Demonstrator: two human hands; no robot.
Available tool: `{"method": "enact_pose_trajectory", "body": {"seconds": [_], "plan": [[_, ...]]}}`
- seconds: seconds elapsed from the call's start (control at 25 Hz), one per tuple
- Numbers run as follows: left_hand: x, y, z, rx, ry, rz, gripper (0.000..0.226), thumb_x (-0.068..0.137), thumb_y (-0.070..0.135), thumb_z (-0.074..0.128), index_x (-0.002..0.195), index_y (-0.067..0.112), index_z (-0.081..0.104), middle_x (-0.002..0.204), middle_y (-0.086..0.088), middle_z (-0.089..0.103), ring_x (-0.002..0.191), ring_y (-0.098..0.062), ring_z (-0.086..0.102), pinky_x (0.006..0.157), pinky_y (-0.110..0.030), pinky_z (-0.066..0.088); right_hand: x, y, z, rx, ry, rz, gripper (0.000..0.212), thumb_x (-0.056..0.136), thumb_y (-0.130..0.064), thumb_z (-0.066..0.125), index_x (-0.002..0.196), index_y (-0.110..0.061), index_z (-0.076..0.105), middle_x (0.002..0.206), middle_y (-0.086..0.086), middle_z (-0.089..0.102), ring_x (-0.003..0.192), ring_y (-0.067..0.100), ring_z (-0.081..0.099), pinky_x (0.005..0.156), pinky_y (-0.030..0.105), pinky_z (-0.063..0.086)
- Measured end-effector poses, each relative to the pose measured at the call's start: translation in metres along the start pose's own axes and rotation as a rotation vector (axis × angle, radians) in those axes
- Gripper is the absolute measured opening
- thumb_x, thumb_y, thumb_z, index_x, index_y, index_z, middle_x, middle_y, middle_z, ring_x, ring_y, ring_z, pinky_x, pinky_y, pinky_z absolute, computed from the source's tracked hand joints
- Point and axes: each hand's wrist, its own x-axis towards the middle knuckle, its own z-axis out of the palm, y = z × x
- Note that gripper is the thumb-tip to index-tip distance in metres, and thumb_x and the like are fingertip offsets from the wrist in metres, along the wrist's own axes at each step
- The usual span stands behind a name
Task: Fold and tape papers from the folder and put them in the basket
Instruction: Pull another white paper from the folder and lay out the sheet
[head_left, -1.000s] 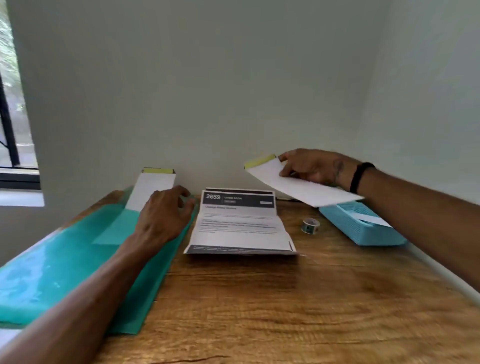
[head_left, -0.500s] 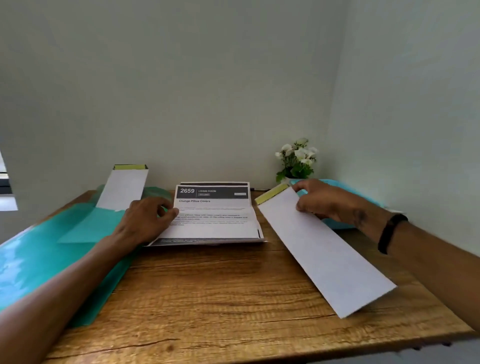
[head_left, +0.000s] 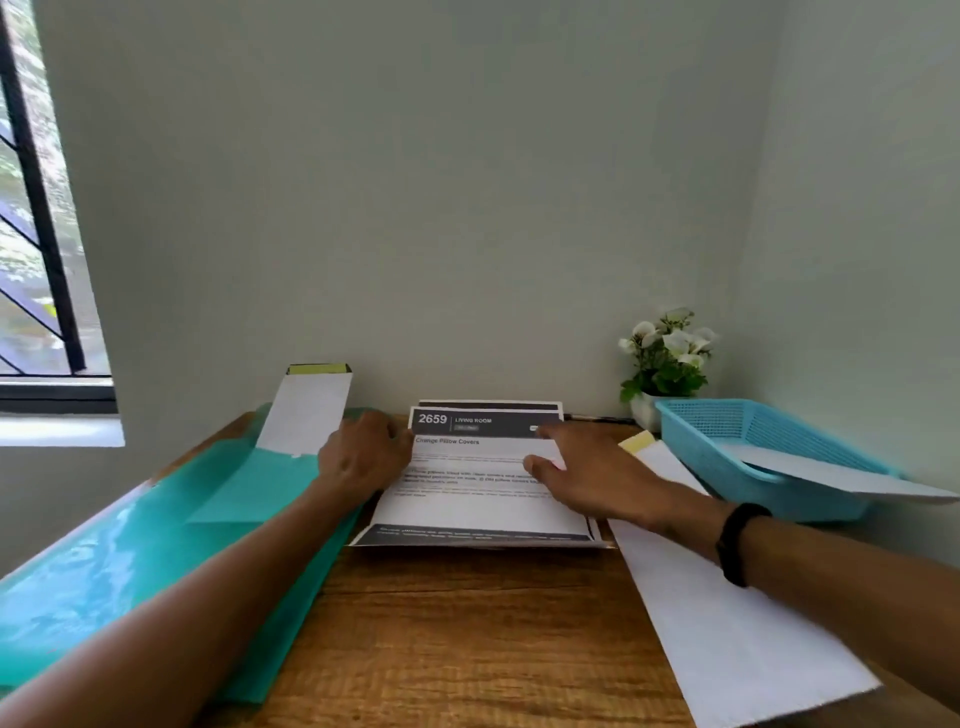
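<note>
While both hands (head_left: 363, 457) (head_left: 576, 467) lie flat, fingers relaxed, they press the printed paper (head_left: 478, 499)

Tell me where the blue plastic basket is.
The blue plastic mesh basket sits at the table's far right by the wall, just right of the small white-flowered plant, with a white folded paper lying in it.

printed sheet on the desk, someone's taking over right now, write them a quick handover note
Left hand: at the left edge of the printed sheet, grip unclear.
Right hand: open, flat on the sheet.
The sheet lies mid-desk beside the green folder. A long white envelope lies on the desk to the right.
Done: one white piece sits in the blue basket.
Left: fold and tape this sheet, then basket it. No tape is in view.
</note>
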Motion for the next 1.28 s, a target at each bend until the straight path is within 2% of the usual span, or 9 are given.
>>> {"method": "enact_pose_trajectory", "body": {"seconds": [0.08,0.16,0.32,0.44,0.56,0.76,0.92,1.12,1.28], "plan": [[-0.002,-0.004,0.007,0.094,0.018,0.027,0.039,0.101,0.053,0.050,0.106,0.022,0.073,0.101,-0.004,0.075,0.080,-0.019,0.063,0.073,-0.035,0.054,-0.007,0.009,0.020,-0.013,0.036,-0.045,0.064,0.104,-0.058,0.040,0.158,-0.024,0.032,0.164,0.007,0.035,0.152,0.026,0.030,0.124,0.044,0.029],[-0.005,-0.004,0.009,0.134,0.027,0.059,0.041,0.103,0.054,0.047,0.113,0.022,0.070,0.106,-0.006,0.074,0.079,-0.018,0.057,0.072,-0.034,0.048,-0.017,0.023,0.028,0.012,0.091,-0.107,0.060,0.104,-0.060,0.035,0.155,-0.031,0.033,0.163,0.001,0.031,0.152,0.020,0.025,0.125,0.043,0.026],[-0.005,-0.003,0.008,0.148,0.019,0.099,0.042,0.104,0.054,0.044,0.126,0.024,0.063,0.113,-0.005,0.073,0.090,-0.022,0.065,0.073,-0.034,0.045,-0.028,0.045,0.013,0.078,0.127,-0.241,0.053,0.102,-0.060,0.036,0.148,-0.036,0.041,0.156,-0.009,0.037,0.144,0.006,0.033,0.121,0.034,0.034],[-0.008,-0.005,0.008,0.124,0.021,0.115,0.041,0.105,0.052,0.044,0.132,0.027,0.062,0.118,-0.003,0.073,0.090,-0.020,0.064,0.073,-0.033,0.043,-0.025,0.044,0.003,0.088,0.182,-0.303,0.045,0.104,-0.049,0.047,0.143,-0.028,0.050,0.148,-0.007,0.048,0.135,0.005,0.043,0.114,0.028,0.039],[-0.006,-0.006,0.005,0.066,0.033,0.114,0.039,0.105,0.050,0.046,0.134,0.030,0.061,0.120,0.000,0.073,0.088,-0.018,0.063,0.073,-0.032,0.043,0.010,0.027,-0.003,0.111,0.320,-0.201,0.044,0.101,-0.035,0.061,0.142,-0.021,0.054,0.142,0.001,0.055,0.127,0.016,0.055,0.103,0.030,0.047],[-0.001,-0.011,0.008,0.028,0.011,0.088,0.036,0.103,0.052,0.048,0.129,0.031,0.063,0.119,0.001,0.074,0.093,-0.020,0.069,0.077,-0.035,0.054,0.059,0.015,0.004,0.139,0.115,0.108,0.053,0.092,-0.033,0.074,0.138,-0.018,0.052,0.131,0.005,0.065,0.102,0.019,0.060,0.079,0.026,0.046],[0.003,-0.012,0.007,-0.015,0.009,0.071,0.031,0.101,0.052,0.055,0.125,0.036,0.066,0.120,0.004,0.074,0.089,-0.015,0.064,0.074,-0.032,0.049,0.060,0.025,0.020,0.240,0.211,0.075,0.063,0.091,-0.023,0.073,0.148,-0.018,0.045,0.133,0.006,0.063,0.115,0.022,0.061,0.088,0.026,0.044],[0.007,-0.018,0.008,-0.250,0.030,-0.007,0.019,0.093,0.050,0.070,0.105,0.036,0.072,0.099,0.007,0.074,0.082,-0.013,0.066,0.068,-0.030,0.051,0.061,0.044,0.037,0.458,0.383,0.096,0.066,0.087,-0.012,0.075,0.146,-0.024,0.047,0.127,0.005,0.061,0.105,0.018,0.065,0.099,0.039,0.056],[0.007,-0.016,0.007,-0.388,0.067,0.037,0.016,0.096,0.042,0.069,0.102,0.027,0.069,0.091,0.009,0.069,0.076,-0.009,0.064,0.060,-0.018,0.046,0.058,0.042,0.035,0.611,0.508,0.096,0.067,0.090,-0.003,0.070,0.149,-0.021,0.044,0.123,0.004,0.058,0.094,0.010,0.062,0.080,0.017,0.048]]}}
